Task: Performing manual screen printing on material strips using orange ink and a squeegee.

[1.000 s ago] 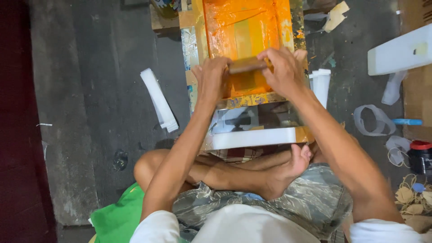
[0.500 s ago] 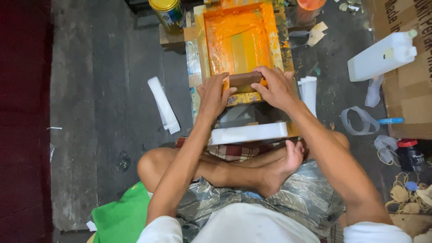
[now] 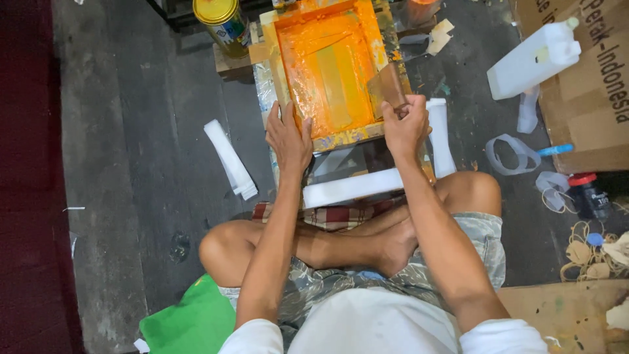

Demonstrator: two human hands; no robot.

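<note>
White jug [image 3: 534, 60] lies against brown carton [image 3: 586, 92].

From my feed, the orange screen frame [image 3: 327, 72] loses its far edge past the top border, and so does the yellow can [image 3: 223, 19]. My right hand [image 3: 405, 128] covers the squeegee's [image 3: 386, 88] grip. The cardboard box [image 3: 590, 78] runs off the right.

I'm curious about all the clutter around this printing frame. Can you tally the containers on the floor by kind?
Yellow-lidded tin can: 1
White plastic jug: 1
Small dark bottle with a red cap: 1
Cardboard box: 1
Total: 4
</note>
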